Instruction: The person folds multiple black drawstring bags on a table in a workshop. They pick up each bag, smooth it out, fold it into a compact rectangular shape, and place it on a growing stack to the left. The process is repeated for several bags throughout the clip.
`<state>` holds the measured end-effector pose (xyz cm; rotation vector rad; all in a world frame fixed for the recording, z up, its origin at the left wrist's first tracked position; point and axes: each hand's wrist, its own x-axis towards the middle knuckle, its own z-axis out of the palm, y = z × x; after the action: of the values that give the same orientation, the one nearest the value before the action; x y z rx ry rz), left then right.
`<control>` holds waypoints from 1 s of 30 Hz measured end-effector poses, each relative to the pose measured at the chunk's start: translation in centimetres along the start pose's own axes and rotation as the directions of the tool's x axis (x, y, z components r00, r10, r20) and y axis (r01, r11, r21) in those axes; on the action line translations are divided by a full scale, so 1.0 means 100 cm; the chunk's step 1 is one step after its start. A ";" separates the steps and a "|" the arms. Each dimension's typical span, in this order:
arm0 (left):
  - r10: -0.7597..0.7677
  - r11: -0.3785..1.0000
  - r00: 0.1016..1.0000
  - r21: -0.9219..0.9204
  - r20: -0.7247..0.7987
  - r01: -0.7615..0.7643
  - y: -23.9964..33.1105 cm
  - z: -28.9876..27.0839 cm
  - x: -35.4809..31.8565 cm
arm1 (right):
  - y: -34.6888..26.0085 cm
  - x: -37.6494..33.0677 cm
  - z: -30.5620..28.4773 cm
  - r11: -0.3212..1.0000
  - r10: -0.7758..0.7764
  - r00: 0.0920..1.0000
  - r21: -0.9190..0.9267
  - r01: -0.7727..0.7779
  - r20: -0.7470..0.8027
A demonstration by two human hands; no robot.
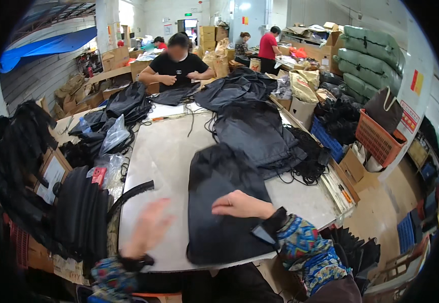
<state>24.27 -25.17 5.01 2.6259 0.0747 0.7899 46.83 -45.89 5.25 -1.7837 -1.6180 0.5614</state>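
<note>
A black fabric bag lies flat on the white worktable in front of me, long side pointing away. My right hand is over the bag's middle, its fingers curled and pressed together; whatever they may hold is hidden. To the left of the bag my left hand is raised over bare tabletop, smeared by motion, its fingers apart with nothing in them. Beyond the bag a pile of similar black bags spreads toward the back right, dark cords trailing from its edge.
A black strip curves over the table's left edge, near stacked black rolls. Clear plastic bags lie behind. Orange-handled tools rest along the right edge. Across the table a co-worker handles black fabric. An orange basket stands right.
</note>
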 end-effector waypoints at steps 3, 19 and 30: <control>0.125 0.992 0.905 -0.021 0.405 -0.128 0.031 0.067 0.003 | 0.066 0.003 0.052 0.769 -0.183 0.965 -0.639 0.021 -0.188; -0.494 0.869 0.850 0.081 0.183 0.488 -0.025 0.072 0.011 | 0.048 -0.034 0.100 0.786 -0.039 0.973 -0.608 -0.112 -0.229; -0.470 0.794 0.864 -0.339 0.181 0.504 -0.035 0.082 -0.020 | 0.004 -0.015 0.106 0.838 -0.247 0.936 -0.541 0.075 -0.252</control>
<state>27.29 -25.18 -3.65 2.1244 0.5071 0.4472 39.52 -45.47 -2.53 -1.9556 -1.7750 -0.2759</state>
